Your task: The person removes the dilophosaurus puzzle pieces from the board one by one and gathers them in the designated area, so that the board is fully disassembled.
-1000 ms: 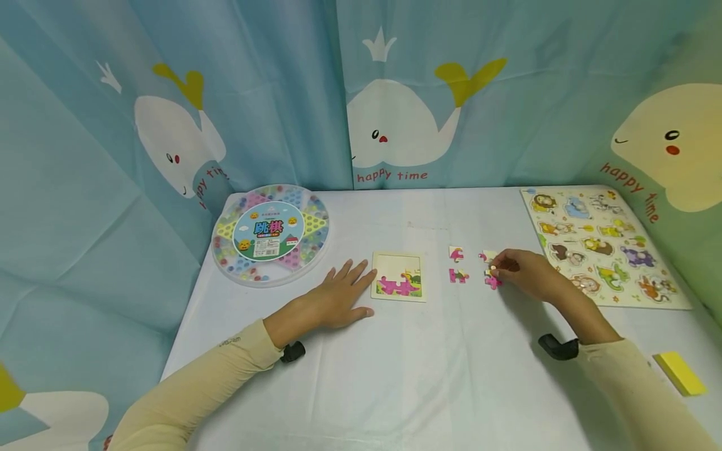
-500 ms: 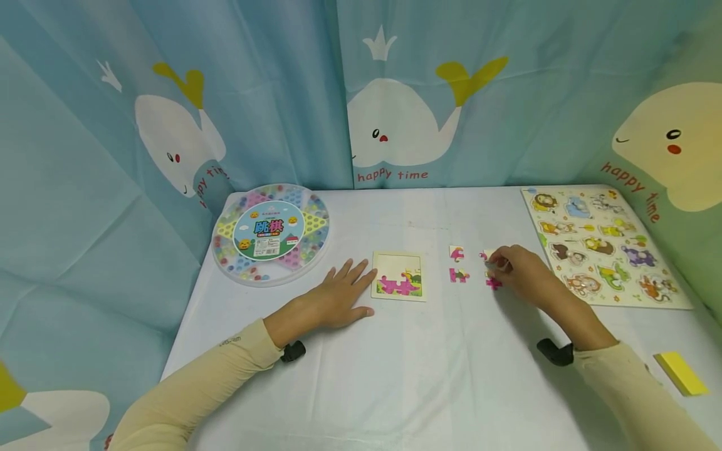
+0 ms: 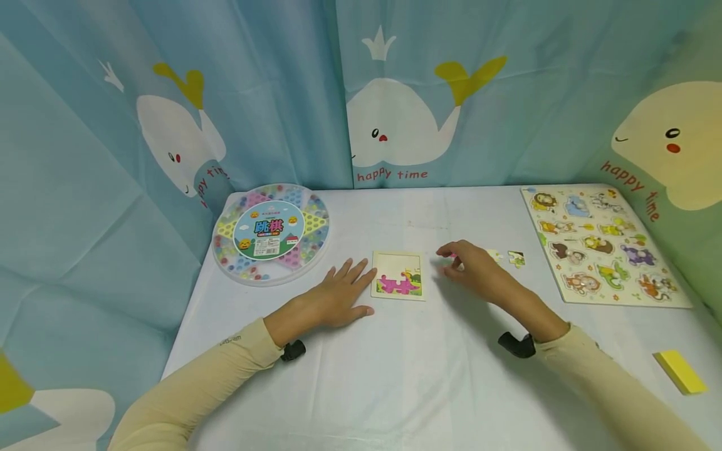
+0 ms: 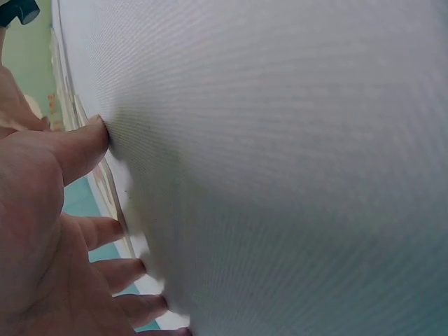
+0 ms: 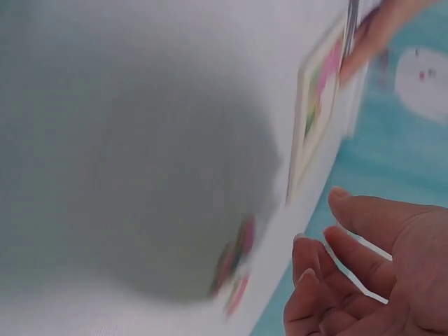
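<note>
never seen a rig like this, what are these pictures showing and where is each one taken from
There's no machine: a person works with two bare hands. The wide picture comes from a camera on the head; the two close ones come from a camera on each wrist. On the white-covered table lie a partly filled puzzle frame, loose puzzle pieces, a round game box, an animal board and a yellow block. The left hand rests with fingers spread at the frame's edge. The right hand hovers by the loose pieces, with none visible in its grip.
</note>
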The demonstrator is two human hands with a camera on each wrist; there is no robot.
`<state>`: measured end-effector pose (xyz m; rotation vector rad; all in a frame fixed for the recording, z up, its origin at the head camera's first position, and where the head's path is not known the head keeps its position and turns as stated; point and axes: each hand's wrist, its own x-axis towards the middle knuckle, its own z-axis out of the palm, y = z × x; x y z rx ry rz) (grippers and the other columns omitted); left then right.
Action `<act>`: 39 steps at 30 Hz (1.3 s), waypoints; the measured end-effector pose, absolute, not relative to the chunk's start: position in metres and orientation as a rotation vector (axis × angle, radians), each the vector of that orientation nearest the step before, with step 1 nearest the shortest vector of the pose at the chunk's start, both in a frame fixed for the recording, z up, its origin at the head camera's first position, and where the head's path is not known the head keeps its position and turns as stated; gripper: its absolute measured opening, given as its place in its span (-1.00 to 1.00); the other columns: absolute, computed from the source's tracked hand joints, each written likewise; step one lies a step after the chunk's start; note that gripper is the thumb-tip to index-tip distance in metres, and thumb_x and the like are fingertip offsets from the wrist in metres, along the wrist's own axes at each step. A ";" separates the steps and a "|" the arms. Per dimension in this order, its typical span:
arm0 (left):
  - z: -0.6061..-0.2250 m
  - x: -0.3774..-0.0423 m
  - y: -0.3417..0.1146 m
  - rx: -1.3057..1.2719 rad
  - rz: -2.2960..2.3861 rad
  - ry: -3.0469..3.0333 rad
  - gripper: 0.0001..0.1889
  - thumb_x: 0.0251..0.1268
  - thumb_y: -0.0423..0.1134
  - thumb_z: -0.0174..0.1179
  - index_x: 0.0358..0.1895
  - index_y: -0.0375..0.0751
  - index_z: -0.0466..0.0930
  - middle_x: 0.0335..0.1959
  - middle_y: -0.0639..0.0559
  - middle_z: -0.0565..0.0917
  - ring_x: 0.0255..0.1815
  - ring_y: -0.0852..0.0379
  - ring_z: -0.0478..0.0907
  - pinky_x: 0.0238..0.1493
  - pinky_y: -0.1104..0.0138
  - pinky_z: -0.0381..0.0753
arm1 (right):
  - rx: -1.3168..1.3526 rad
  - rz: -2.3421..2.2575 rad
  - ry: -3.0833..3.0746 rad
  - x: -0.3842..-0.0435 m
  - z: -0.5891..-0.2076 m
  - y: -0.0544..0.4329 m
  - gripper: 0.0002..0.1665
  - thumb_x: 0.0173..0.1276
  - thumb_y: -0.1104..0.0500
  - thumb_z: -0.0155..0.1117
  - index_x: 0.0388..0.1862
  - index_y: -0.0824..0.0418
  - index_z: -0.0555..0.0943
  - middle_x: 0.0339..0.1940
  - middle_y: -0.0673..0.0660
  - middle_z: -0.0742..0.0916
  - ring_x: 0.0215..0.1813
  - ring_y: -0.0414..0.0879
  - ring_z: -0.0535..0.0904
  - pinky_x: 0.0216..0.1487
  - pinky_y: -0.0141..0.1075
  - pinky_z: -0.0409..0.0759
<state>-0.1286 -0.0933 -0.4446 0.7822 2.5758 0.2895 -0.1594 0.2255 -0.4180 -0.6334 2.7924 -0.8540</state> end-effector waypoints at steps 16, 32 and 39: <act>-0.445 -0.129 -0.093 0.768 0.282 2.567 -0.10 0.60 0.27 0.05 0.77 0.04 -0.15 0.79 -0.07 -0.20 0.78 -0.22 -0.29 0.68 -0.21 -0.10 | -0.779 -0.732 2.760 -0.154 -0.441 0.182 -0.57 0.43 0.36 0.42 0.25 0.34 0.61 0.09 0.29 0.65 -0.12 -0.01 0.54 -0.07 -0.14 0.62; -0.445 -0.130 -0.094 0.786 0.286 2.575 -0.11 0.60 0.25 0.07 0.77 0.01 -0.12 0.79 -0.10 -0.17 0.77 -0.24 -0.27 0.67 -0.23 -0.07 | -0.797 -0.699 2.757 -0.156 -0.438 0.183 -0.60 0.43 0.35 0.42 0.21 0.25 0.62 0.03 0.31 0.59 -0.15 0.01 0.54 -0.12 -0.15 0.61; -0.445 -0.130 -0.093 0.785 0.279 2.574 -0.11 0.61 0.26 0.06 0.77 0.01 -0.12 0.79 -0.09 -0.17 0.77 -0.24 -0.27 0.67 -0.23 -0.07 | -0.837 -0.689 2.836 -0.151 -0.443 0.184 -0.55 0.41 0.34 0.46 0.22 0.13 0.59 -0.06 0.22 0.66 -0.17 -0.01 0.56 -0.17 -0.16 0.62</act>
